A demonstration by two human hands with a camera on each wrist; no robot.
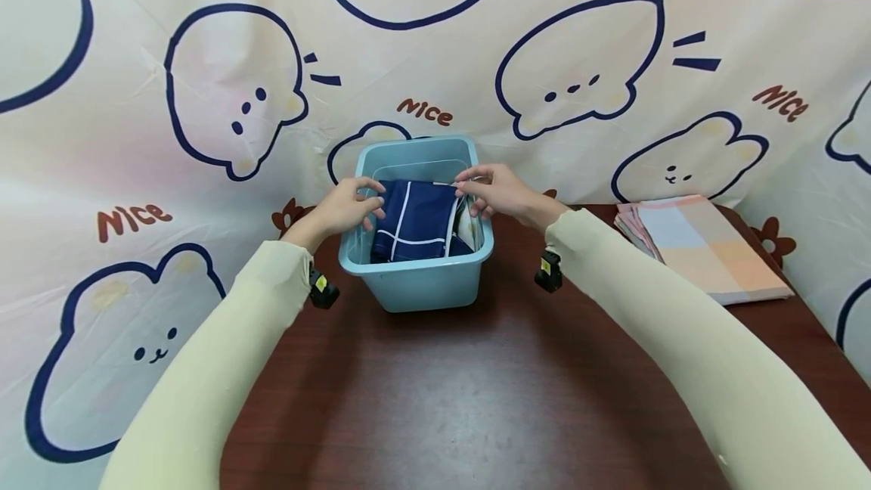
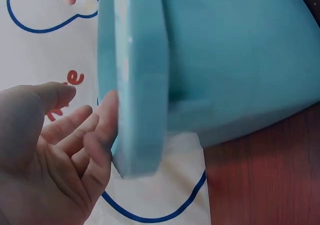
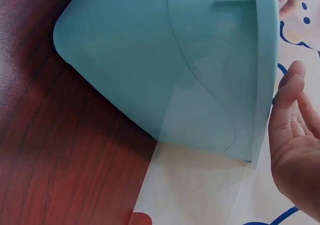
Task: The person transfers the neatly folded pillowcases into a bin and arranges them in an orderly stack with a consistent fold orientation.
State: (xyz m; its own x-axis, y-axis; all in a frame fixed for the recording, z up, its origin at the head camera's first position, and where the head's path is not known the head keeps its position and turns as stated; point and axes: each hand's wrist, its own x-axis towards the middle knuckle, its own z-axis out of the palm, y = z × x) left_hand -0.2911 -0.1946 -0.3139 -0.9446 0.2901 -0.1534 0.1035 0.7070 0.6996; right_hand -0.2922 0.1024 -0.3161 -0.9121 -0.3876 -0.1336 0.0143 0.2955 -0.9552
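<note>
A light blue plastic bin [image 1: 425,286] stands on the table against the patterned backdrop. Inside it lies a folded navy cloth [image 1: 420,212] with white lines, and a whitish patterned cloth [image 1: 468,227] shows along its right side. My left hand [image 1: 345,206] is over the bin's left rim with loosely bent fingers; the left wrist view shows its palm [image 2: 55,170] with nothing in it. Over the right rim, my right hand [image 1: 502,191] has its fingertips near the navy cloth's far right corner. In the right wrist view that hand [image 3: 295,135] shows no cloth between its relaxed fingers.
A folded pastel checked cloth [image 1: 708,244] lies at the right of the dark brown table [image 1: 435,399]. Behind and beside the table hangs a white sheet [image 1: 408,59] printed with bear outlines. A small black camera sits on each wrist.
</note>
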